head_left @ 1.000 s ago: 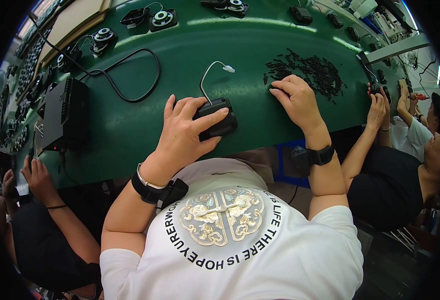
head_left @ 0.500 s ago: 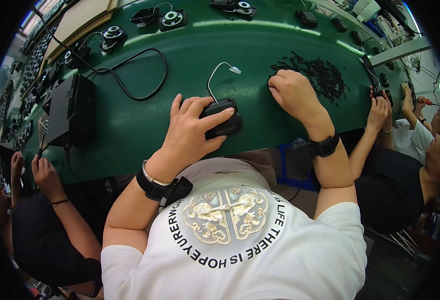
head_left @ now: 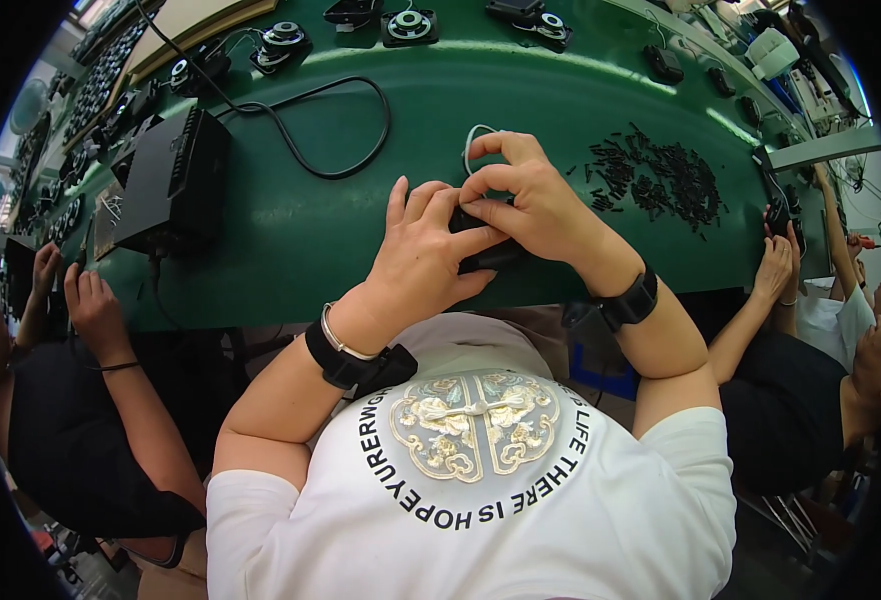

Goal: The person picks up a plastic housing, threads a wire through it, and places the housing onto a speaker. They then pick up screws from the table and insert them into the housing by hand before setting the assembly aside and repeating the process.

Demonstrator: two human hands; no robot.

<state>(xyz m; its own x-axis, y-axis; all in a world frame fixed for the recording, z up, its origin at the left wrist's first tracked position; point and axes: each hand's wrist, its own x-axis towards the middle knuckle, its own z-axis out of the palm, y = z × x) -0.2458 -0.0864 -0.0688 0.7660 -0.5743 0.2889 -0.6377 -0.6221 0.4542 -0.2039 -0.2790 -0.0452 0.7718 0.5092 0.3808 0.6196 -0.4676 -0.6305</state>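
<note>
Head view shows both my hands meeting over a small black plastic device [head_left: 488,255] at the near edge of the green table [head_left: 291,235], right in front of my chest. My left hand [head_left: 423,262] lies over the device's left side, fingers spread and resting across its top, thumb tucked underneath toward the near edge, so that grip is closed around it. My right hand [head_left: 533,200] comes in from the right, its grip narrow, thumb and forefinger pinched together on the top of the same device. A thin white cable [head_left: 473,145] loops away from the device on the far side, just behind my right fingers. To the right, well apart from my hands, lies a scattered heap of small black screws [head_left: 661,175]. Far left on the table sits a black box-shaped unit [head_left: 176,180] with a black cord [head_left: 346,130] curving beside it. Another person's hands [head_left: 86,305] rest at the table's left edge.
</note>
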